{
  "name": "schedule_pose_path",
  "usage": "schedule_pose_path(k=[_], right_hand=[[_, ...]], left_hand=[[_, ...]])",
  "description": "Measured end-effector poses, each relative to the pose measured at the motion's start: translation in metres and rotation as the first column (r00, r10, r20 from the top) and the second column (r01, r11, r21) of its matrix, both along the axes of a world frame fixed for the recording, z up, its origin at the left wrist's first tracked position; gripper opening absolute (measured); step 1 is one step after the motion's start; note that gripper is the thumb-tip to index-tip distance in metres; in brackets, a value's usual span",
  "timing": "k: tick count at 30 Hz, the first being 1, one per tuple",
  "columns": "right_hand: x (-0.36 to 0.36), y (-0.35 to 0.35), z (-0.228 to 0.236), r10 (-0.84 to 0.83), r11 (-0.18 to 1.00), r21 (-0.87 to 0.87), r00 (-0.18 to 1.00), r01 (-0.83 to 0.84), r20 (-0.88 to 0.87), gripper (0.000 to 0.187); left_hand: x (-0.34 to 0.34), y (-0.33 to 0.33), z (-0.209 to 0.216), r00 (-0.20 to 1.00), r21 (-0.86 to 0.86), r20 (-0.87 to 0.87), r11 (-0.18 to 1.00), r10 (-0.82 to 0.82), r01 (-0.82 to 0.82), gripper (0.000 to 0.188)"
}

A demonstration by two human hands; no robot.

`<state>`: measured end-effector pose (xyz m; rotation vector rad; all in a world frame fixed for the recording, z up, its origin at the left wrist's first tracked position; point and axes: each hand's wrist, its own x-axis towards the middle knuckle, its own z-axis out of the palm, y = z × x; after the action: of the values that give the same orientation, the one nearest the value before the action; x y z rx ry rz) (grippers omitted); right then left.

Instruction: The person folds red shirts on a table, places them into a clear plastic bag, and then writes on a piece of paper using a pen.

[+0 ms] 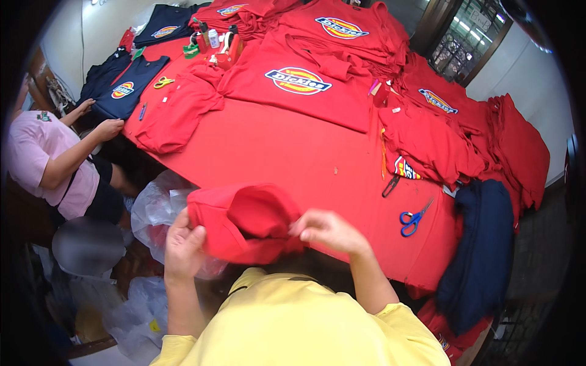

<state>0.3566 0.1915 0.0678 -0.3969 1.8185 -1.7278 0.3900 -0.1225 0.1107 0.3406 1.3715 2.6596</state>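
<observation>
A red garment [262,222], probably a T-shirt, is held up at the table's near edge, its opening spread into a loop facing me. My left hand [185,244] grips its left side, thumb in front of the cloth. My right hand [326,230] pinches the right edge of the opening, slightly blurred. Whether the rest of the garment hangs below the table edge I cannot tell. Blue-handled scissors [415,218] lie on the red table [274,149] to the right of my right hand.
Red T-shirts with printed badges [298,80] lie stacked across the far side. Navy cloth [479,244] drapes over the right edge. Yellow scissors [163,82] and small bottles [213,38] sit far left. A co-worker [55,158] handles a navy shirt [125,91]. Plastic bags [159,207] lie below left.
</observation>
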Motion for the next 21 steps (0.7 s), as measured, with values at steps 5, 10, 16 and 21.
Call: schedule_pose_path(k=[5,10,16,21], right_hand=[[0.031,-0.057,-0.032,0.257,0.769,-0.616,0.965,-0.172,0.052,0.072],[0.032,-0.039,0.027,0.21,0.752,-0.645,0.977,-0.138,0.036,0.067],[0.058,-0.01,0.078,0.394,0.884,0.009,0.737,-0.467,-0.549,0.051],[0.075,0.04,0.103,-0.039,0.947,-0.31,0.931,-0.081,-0.362,0.04]], left_hand=[[0.029,0.053,0.027,0.949,-0.451,0.072,0.839,-0.306,0.305,0.066],[0.032,0.048,-0.01,0.972,-0.618,-0.226,0.763,0.06,-0.191,0.058],[0.008,0.076,-0.054,0.874,-0.869,-0.386,0.434,-0.297,-0.236,0.036],[0.021,0.046,-0.07,0.974,-0.956,-0.209,0.227,-0.093,-0.183,0.014]])
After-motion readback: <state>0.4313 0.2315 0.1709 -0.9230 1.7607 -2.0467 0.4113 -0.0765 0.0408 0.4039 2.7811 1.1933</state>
